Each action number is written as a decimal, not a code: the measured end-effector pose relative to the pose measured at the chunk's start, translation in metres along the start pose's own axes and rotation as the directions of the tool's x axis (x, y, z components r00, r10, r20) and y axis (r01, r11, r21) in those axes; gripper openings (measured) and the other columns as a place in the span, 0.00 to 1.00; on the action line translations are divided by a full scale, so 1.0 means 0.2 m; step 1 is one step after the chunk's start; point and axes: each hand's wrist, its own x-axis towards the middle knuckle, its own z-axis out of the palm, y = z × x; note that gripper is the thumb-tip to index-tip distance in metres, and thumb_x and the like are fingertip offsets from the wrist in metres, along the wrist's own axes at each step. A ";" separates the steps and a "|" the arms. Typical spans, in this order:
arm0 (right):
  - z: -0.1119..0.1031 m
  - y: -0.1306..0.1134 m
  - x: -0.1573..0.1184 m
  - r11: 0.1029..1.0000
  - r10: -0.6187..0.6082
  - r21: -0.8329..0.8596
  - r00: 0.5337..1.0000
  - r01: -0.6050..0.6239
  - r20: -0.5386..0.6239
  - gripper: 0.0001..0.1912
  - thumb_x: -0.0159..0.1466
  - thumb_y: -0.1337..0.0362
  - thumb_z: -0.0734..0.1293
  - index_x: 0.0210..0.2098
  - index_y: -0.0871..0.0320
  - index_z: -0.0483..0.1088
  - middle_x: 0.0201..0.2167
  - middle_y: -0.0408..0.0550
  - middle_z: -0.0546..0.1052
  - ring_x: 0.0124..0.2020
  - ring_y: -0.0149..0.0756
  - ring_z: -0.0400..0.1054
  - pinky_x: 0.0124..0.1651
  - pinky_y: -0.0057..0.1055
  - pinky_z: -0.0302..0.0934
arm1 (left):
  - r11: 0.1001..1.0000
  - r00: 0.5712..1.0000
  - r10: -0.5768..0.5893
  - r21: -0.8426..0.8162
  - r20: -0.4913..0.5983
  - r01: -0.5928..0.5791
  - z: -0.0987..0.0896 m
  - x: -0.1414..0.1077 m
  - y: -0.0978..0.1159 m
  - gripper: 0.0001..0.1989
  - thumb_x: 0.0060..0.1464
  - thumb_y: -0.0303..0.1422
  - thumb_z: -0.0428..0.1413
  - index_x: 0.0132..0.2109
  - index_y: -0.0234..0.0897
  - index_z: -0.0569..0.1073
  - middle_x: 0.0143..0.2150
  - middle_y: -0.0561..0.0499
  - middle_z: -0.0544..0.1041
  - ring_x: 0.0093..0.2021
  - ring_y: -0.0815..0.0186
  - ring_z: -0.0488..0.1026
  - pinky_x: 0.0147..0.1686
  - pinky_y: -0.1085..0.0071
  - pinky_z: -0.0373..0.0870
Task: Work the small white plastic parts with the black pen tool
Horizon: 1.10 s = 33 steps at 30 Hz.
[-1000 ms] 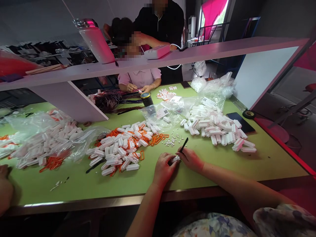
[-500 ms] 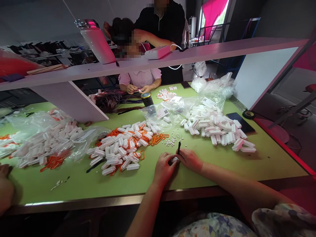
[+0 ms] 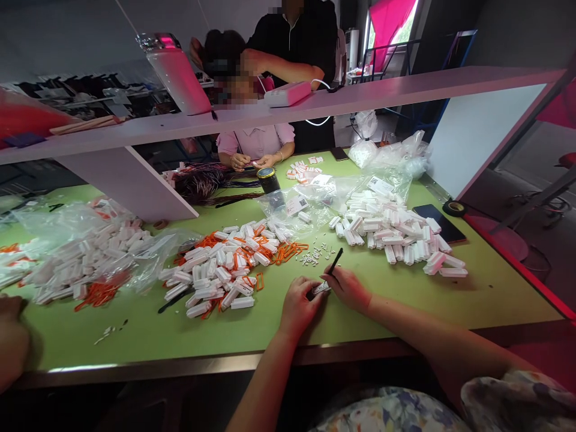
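My left hand point(image 3: 299, 306) is closed around a small white connector housing point(image 3: 321, 288) with rows of holes, low over the green table. In my right hand point(image 3: 348, 289) is a thin black stick-like tool point(image 3: 335, 261), pinched by the fingers and slanting up to the right. The fingers of my right hand are close to the housing; whether the tool's lower end touches it I cannot tell. Just beyond my hands lie many tiny white pegs point(image 3: 310, 258). To the left is a pile of white housings point(image 3: 216, 273) mixed with orange clips point(image 3: 290, 252).
More white housings point(image 3: 391, 228) are heaped at the right, beside a dark tablet-like slab point(image 3: 440, 223) and black tape point(image 3: 454, 207). A shelf point(image 3: 360, 101) spans the table. A co-worker's hands point(image 3: 254, 161) are opposite; another person's hand point(image 3: 11, 336) rests at far left.
My right hand has shifted slightly right, away from the left hand. The black tool has gone from nearly upright to slanted, and more of the white housing shows.
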 end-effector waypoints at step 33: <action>0.00 0.00 -0.01 0.994 -0.106 -0.015 0.994 0.106 0.011 0.14 0.75 0.55 0.58 0.37 0.55 0.68 0.30 0.47 0.77 0.30 0.36 0.70 0.36 0.30 0.64 | 1.000 1.000 0.009 0.005 -0.010 -0.009 0.01 0.00 0.00 0.04 0.56 0.32 0.63 0.40 0.39 0.79 0.35 0.50 0.76 0.41 0.60 0.73 0.43 0.65 0.70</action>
